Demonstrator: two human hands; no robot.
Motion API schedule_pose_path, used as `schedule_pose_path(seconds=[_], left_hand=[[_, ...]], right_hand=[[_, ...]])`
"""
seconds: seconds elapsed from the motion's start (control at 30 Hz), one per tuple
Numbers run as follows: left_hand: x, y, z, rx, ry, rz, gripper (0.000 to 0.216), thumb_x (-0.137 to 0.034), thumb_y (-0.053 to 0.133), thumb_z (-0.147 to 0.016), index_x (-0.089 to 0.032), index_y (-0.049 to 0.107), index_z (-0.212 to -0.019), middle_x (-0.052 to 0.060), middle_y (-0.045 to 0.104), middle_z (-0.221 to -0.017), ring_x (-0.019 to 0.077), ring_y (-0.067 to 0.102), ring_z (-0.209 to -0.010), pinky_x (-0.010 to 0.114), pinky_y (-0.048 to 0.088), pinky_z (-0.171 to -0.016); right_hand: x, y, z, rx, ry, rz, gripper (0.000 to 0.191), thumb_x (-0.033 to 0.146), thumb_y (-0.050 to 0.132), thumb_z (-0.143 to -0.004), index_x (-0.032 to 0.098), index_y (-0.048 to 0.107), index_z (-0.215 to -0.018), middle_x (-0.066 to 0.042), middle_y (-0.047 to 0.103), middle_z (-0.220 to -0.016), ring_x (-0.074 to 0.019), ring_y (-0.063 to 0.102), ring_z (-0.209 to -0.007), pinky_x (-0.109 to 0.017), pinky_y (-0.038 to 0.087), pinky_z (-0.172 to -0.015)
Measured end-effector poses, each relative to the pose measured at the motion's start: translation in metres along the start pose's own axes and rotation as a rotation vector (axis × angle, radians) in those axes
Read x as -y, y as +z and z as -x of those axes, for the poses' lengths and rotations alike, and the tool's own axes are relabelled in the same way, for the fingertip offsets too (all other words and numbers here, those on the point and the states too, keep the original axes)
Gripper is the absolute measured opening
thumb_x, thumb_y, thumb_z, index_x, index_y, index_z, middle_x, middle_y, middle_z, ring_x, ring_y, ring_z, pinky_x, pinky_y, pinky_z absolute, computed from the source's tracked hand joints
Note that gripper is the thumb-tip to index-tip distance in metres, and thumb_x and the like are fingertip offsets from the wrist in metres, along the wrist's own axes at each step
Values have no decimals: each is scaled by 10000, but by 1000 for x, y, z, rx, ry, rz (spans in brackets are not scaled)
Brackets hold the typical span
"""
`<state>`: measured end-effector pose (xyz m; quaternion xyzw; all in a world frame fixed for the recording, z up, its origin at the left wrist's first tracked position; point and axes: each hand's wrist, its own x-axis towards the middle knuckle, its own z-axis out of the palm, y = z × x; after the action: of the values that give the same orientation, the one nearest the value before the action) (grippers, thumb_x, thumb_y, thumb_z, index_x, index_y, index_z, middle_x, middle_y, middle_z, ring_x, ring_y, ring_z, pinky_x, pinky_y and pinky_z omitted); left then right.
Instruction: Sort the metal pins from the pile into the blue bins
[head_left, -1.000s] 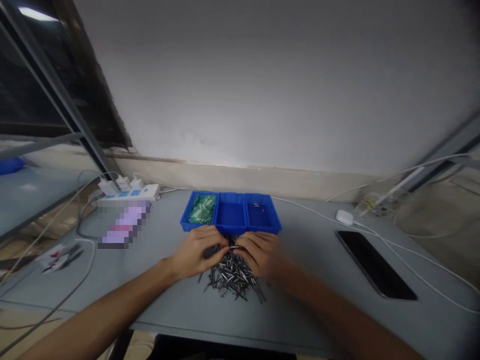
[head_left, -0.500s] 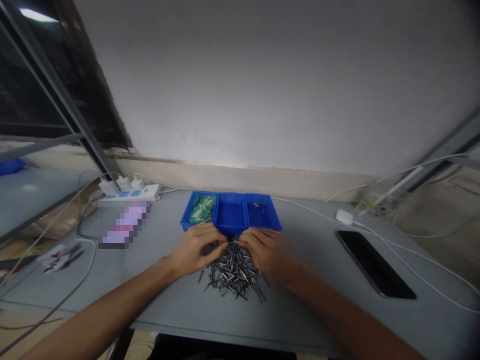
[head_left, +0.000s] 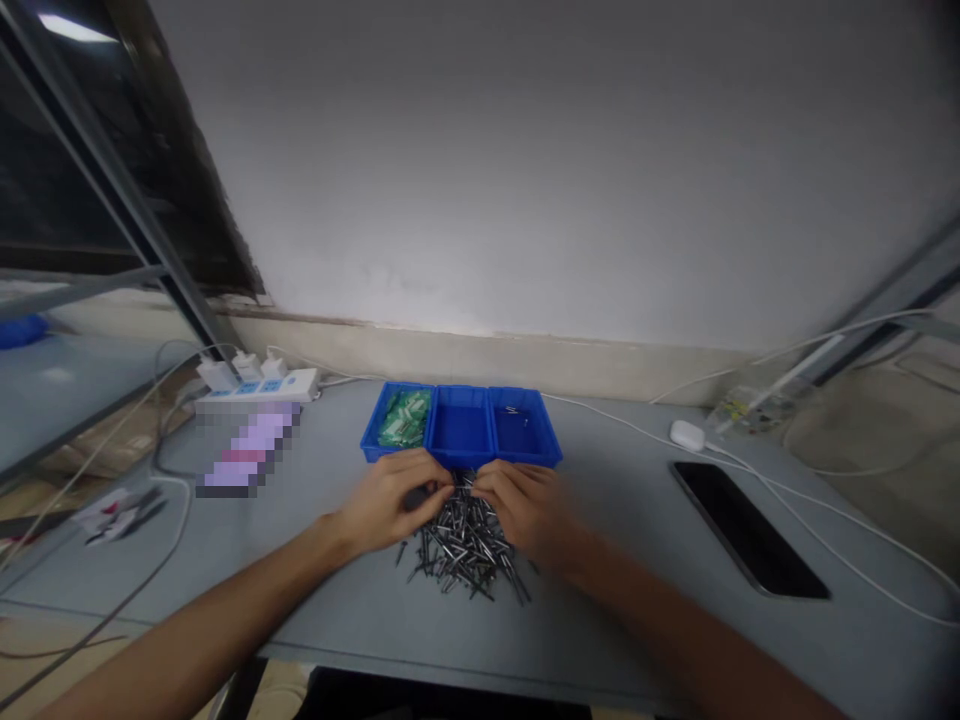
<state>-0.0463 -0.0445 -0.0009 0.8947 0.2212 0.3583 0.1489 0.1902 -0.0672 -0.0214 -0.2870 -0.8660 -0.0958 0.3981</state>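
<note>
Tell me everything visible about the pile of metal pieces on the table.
The pile is a loose heap of slim, rod-like pieces, dark grey to silver, with metallic glints. They lie at all angles, with strays at the edges. It rests on the grey table, on the near side of the blue tray. The left hand and right hand partly hide its far end; whether they touch it is unclear. Individual tips are too small to make out.

left grip (head_left: 397, 500): bare | right grip (head_left: 526, 505): bare | forearms (head_left: 232, 610): bare, slender
</note>
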Motion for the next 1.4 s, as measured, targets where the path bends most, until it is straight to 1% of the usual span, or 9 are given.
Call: schedule_pose_path(seconds=[0.17,0.33,0.5,0.63,0.87,0.97,1.03,1.23,1.4], left_hand=[[-1,5,0,68,91,-13,105,-188,566,-1006,-167,659,-961,41,711,-857,157,628,-800,290,505,-747],[-1,4,-1,53,75,-28,129,-197,558,-1011,-161,658,-939,47,719,-854,163,627,-800,299,507,-746],[-1,3,-2,47,70,-34,126,-199,564,-1010,-164,661,-936,42,726,-858,163,640,-803,305,514,-758],[-1,4,-2,32,78,-42,127,-205,565,-1012,-164,669,-952,44,729,-858,160,643,-798,305,517,-752],[-2,2,-3,-15,77,-65,113,-210,577,-1009,-174,676,-968,37,735,-863,155,651,-803,302,512,-742],[-2,2,-3,-40,62,-71,91,-200,594,-999,-172,673,-963,37,733,-866,155,645,-801,306,507,-745],[0,2,-2,-50,50,-71,84,-195,600,-996,-171,673,-962,39,732,-868,155,645,-807,308,508,-756],[3,2,-1,-43,23,-59,90,-201,598,-999,-176,666,-944,35,725,-863,152,638,-807,303,509,-746],[1,1,-2,-64,31,-55,89,-207,607,-992,-179,672,-937,29,723,-844,146,630,-785,303,509,-730]], right_hand=[[5,2,-1,70,-18,29,257,207,469,-1096,193,587,-868,3,672,-775,-134,637,-713,-274,435,-692],[6,-1,-2,91,-12,24,191,277,470,-1103,185,602,-999,-18,704,-870,-148,662,-779,-283,458,-739],[3,2,0,78,-74,28,158,135,474,-1069,189,593,-981,-9,705,-866,-147,659,-777,-276,455,-725],[3,1,-2,83,-52,43,172,139,469,-1076,184,587,-959,-3,682,-827,-141,641,-730,-272,427,-692],[-2,-4,-4,84,29,96,366,260,344,-1137,195,565,-853,12,627,-705,-132,573,-606,-284,359,-611],[-4,-5,-4,59,36,112,390,318,348,-1141,197,566,-841,14,631,-701,-131,569,-602,-289,359,-609],[-6,-5,-3,65,29,112,365,323,379,-1135,194,581,-861,14,637,-720,-132,579,-621,-293,371,-621],[-9,-5,1,154,-14,73,234,208,442,-1107,193,614,-948,1,678,-833,-138,631,-748,-286,423,-699],[-15,-11,-2,88,-30,90,191,155,474,-1076,187,615,-951,-12,686,-842,-144,643,-757,-285,457,-697]])
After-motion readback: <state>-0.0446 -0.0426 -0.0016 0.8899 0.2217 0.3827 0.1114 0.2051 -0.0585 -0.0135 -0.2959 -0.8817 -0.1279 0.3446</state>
